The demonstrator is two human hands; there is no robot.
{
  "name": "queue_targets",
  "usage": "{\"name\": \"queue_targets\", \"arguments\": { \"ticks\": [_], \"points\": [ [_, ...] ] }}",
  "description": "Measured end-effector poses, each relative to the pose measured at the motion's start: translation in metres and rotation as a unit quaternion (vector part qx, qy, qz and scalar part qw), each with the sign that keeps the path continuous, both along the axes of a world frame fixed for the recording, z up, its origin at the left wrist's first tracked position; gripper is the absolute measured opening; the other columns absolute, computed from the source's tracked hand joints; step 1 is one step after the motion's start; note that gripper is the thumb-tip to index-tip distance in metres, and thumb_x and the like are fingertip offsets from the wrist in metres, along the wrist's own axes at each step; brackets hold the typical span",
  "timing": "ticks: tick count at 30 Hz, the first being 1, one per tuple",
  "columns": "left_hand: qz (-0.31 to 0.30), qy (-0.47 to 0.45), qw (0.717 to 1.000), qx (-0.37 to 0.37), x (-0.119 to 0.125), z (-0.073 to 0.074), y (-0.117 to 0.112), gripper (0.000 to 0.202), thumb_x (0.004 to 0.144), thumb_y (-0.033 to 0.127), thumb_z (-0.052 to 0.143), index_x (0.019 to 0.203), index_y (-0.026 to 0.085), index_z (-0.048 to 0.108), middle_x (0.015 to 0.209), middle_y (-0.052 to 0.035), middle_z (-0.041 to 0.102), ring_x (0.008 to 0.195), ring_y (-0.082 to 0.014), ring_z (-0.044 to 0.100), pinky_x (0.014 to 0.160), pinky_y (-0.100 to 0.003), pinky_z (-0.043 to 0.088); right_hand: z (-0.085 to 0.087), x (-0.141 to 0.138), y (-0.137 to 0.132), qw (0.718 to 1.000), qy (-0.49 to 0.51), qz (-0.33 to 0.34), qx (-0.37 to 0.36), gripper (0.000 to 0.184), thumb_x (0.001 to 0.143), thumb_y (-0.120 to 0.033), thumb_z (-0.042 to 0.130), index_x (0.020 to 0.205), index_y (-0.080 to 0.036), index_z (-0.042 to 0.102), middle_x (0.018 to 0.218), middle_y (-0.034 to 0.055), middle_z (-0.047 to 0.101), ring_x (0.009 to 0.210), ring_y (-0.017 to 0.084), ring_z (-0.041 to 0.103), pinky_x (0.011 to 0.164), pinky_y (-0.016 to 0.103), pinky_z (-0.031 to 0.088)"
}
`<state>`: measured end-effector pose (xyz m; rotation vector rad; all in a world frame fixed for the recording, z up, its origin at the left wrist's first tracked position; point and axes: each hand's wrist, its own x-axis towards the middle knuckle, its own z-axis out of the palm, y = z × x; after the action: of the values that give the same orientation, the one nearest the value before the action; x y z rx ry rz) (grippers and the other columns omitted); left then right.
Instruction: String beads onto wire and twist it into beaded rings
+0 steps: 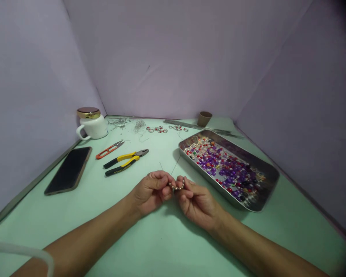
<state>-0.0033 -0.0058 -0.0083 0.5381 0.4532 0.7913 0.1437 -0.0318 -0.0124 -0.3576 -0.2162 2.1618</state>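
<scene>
Between my two hands is a short curved string of beads (177, 188) on thin wire, silvery or gold in tone. My left hand (153, 191) pinches its left end between thumb and fingers. At the other end, the fingertips of my right hand (198, 201) close on the beads. Thin wire ends (175, 166) stick up and away from the hands. Right of my right hand lies a metal tray (212, 179) of loose purple, red, gold and clear beads. Pliers (126, 161) with yellow and black handles rest beyond my left hand.
Orange thread snips (109, 150) and a phone (68, 170) lie to the left, near a lidded white mug (94, 128). Along the back are wire scraps (119, 122), beaded rings (157, 129), long straight wires (187, 125) and a small brown cup (204, 119). Walls enclose the table on three sides.
</scene>
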Motion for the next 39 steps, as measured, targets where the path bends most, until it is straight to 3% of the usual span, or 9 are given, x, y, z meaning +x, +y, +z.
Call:
{"name": "queue_targets", "arguments": {
  "ticks": [10,14,17,19,22,27,30,34,39],
  "points": [
    [-0.018,0.012,1.0,0.004,-0.002,0.002,-0.001,0.014,0.057,0.019,0.073,0.06,0.008,0.065,0.051,-0.0027,0.057,0.038,-0.0024,0.043,0.039,-0.014,0.033,-0.005,0.003,0.0,1.0,-0.009,0.022,0.004,0.013,0.068,-0.011,0.069,0.077,-0.007,0.06,0.069,-0.0003,0.062,0.038,-0.002,0.04,0.048,0.009,0.049],
    [-0.054,-0.003,0.998,0.033,0.0,0.004,-0.004,0.014,0.057,0.019,0.073,0.06,0.009,0.064,0.055,-0.0034,0.058,0.036,-0.0024,0.042,0.037,-0.016,0.032,-0.003,0.003,-0.004,0.997,-0.016,0.062,0.048,0.014,0.064,-0.014,0.072,0.07,-0.007,0.061,0.064,-0.0015,0.06,0.034,-0.002,0.034,0.041,0.007,0.045],
    [-0.023,0.015,1.0,0.012,-0.006,0.006,0.002,0.014,0.058,0.017,0.072,0.059,0.007,0.062,0.054,-0.0032,0.057,0.036,-0.0023,0.042,0.037,-0.015,0.032,-0.001,0.006,-0.001,0.993,-0.088,0.019,0.08,0.016,0.067,-0.018,0.07,0.078,-0.01,0.064,0.068,-0.0011,0.061,0.039,0.0,0.042,0.048,0.012,0.05],
    [0.027,0.039,0.999,-0.017,-0.012,0.008,0.009,0.01,0.06,0.014,0.069,0.061,0.007,0.061,0.054,-0.0027,0.056,0.037,-0.002,0.042,0.036,-0.014,0.031,-0.001,0.008,0.004,0.98,-0.164,-0.042,0.109,0.023,0.071,-0.022,0.066,0.092,-0.013,0.063,0.086,0.0033,0.064,0.058,0.006,0.056,0.058,0.019,0.053],
    [0.039,0.094,0.994,-0.048,-0.018,0.012,0.018,0.007,0.065,0.009,0.062,0.072,0.007,0.062,0.054,-0.0024,0.056,0.037,-0.0025,0.042,0.036,-0.013,0.031,-0.004,0.011,0.009,0.942,-0.272,-0.075,0.18,0.027,0.075,-0.025,0.063,0.1,-0.016,0.062,0.108,0.0089,0.059,0.087,0.017,0.058,0.069,0.027,0.052],
    [0.017,0.166,0.982,-0.086,-0.014,0.014,0.02,0.007,0.07,0.004,0.054,0.074,0.006,0.06,0.051,-0.0027,0.054,0.037,-0.0025,0.043,0.037,-0.012,0.034,-0.008,0.007,0.004,0.871,-0.401,-0.045,0.279,0.018,0.066,-0.013,0.069,0.084,-0.016,0.068,0.082,0.0047,0.067,0.072,0.013,0.059,0.063,0.023,0.049],
    [0.029,0.176,0.979,-0.099,-0.009,0.012,0.018,0.008,0.073,0.008,0.054,0.076,0.006,0.061,0.057,-0.0049,0.057,0.04,-0.0029,0.046,0.041,-0.012,0.037,-0.008,0.004,0.002,0.867,-0.419,-0.075,0.26,0.009,0.064,-0.013,0.07,0.073,-0.015,0.069,0.067,0.0013,0.066,0.057,0.009,0.056,0.055,0.02,0.048],
    [0.035,0.196,0.98,-0.001,-0.004,0.012,0.011,0.012,0.073,0.018,0.058,0.075,0.007,0.064,0.065,-0.0077,0.062,0.045,-0.0059,0.05,0.041,-0.016,0.036,-0.009,0.003,0.005,0.895,-0.39,-0.122,0.18,0.014,0.061,-0.019,0.074,0.073,-0.013,0.068,0.067,0.0047,0.068,0.056,0.011,0.06,0.052,0.021,0.05],
    [0.094,0.282,0.949,0.104,0.006,0.014,-0.003,0.013,0.059,0.007,0.066,0.07,0.012,0.066,0.051,0.0001,0.058,0.044,-0.0057,0.046,0.042,-0.017,0.03,-0.011,0.002,0.006,0.886,-0.397,-0.155,0.182,0.015,0.06,-0.02,0.075,0.071,-0.013,0.068,0.062,0.0034,0.067,0.055,0.011,0.06,0.05,0.02,0.05]
  ]
}}
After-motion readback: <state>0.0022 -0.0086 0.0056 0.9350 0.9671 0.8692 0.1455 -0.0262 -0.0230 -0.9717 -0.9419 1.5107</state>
